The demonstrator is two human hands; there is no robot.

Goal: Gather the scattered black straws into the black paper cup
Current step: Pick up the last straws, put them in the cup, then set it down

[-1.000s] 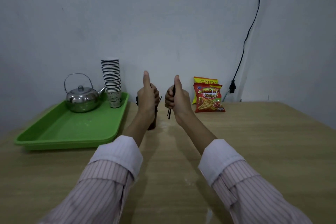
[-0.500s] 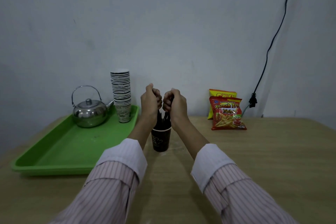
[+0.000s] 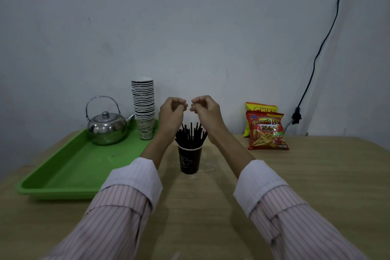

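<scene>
A black paper cup (image 3: 189,160) stands upright on the wooden table (image 3: 306,175) in the middle of the view. Several black straws (image 3: 191,136) stick up out of it, fanned out. My left hand (image 3: 172,113) and my right hand (image 3: 205,110) hover side by side just above the straw tips. The fingers of both hands are loosely curled with fingertips close together, and neither hand holds anything. No loose straws show on the table.
A green tray (image 3: 69,171) on the left carries a steel kettle (image 3: 106,127) and a tall stack of paper cups (image 3: 144,107). Two snack bags (image 3: 267,131) lean against the wall at the right. A black cable (image 3: 316,59) hangs down the wall.
One second ago my hands gripped straws with thumbs up. They then lowered the straws into the cup, let go, and now sit raised above it holding nothing.
</scene>
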